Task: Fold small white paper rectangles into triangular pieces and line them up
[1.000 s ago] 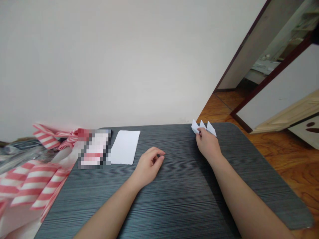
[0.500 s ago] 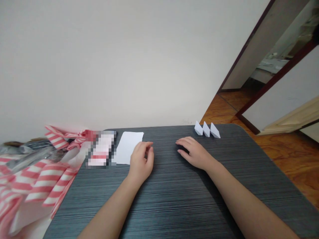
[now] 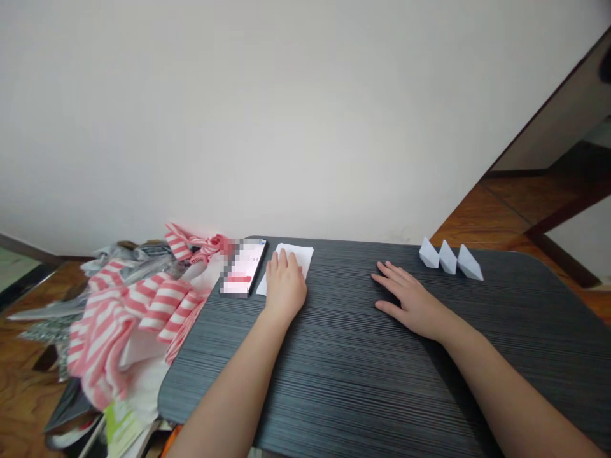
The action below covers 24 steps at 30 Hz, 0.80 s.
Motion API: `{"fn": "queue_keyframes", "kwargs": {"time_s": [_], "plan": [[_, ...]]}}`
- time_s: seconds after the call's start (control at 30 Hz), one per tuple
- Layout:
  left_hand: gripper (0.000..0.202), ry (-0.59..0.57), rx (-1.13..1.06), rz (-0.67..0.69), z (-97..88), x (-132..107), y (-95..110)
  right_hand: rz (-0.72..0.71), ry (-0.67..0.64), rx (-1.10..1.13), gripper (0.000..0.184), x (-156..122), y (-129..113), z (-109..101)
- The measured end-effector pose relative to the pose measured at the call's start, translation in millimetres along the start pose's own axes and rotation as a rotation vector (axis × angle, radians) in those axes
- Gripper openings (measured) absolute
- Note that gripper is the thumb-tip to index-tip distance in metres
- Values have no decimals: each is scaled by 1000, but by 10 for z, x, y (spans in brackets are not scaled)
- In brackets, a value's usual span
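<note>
The right hand (image 3: 405,298) is spread, empty. At its nine o'clock, the left hand (image 3: 286,287) extends its fingers over white paper (image 3: 306,256); whether they pinch it, I cannot tell. A light, flat touch should avoid creases. Folded shapes (image 3: 447,258) stand at the right hand's one o'clock.

Through my remote head feed I see a plain, pale grey wall (image 3: 286,114), brightest near its centre, behind a dark grey, wood-grained table (image 3: 344,388) with rounded corners; orange-brown, wood-patterned floor (image 3: 477,216) shows right and left, edged by dark brown baseboard (image 3: 520,172).
</note>
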<state>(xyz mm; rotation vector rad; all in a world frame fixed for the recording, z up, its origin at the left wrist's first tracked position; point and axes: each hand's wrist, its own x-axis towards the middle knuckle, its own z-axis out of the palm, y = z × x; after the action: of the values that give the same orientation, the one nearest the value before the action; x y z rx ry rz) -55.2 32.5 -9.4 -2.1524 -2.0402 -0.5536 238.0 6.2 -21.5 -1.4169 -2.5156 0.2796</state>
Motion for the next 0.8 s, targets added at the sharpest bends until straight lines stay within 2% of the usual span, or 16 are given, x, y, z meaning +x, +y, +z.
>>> {"fn": "queue_keyframes", "kwargs": {"time_s": [0.13, 0.27, 0.63, 0.8], "plan": [[46, -114, 56, -11, 61, 4, -32, 1, 2, 0, 59, 2, 12, 10], [46, -157, 71, -9, 90, 22, -39, 2, 4, 18, 60, 3, 25, 21], [39, -134, 54, 23, 106, 28, -15, 13, -3, 15, 59, -9, 30, 15], [35, -79, -52, 43, 71, 40, 13, 16, -2, 17, 59, -5, 30, 1]]}}
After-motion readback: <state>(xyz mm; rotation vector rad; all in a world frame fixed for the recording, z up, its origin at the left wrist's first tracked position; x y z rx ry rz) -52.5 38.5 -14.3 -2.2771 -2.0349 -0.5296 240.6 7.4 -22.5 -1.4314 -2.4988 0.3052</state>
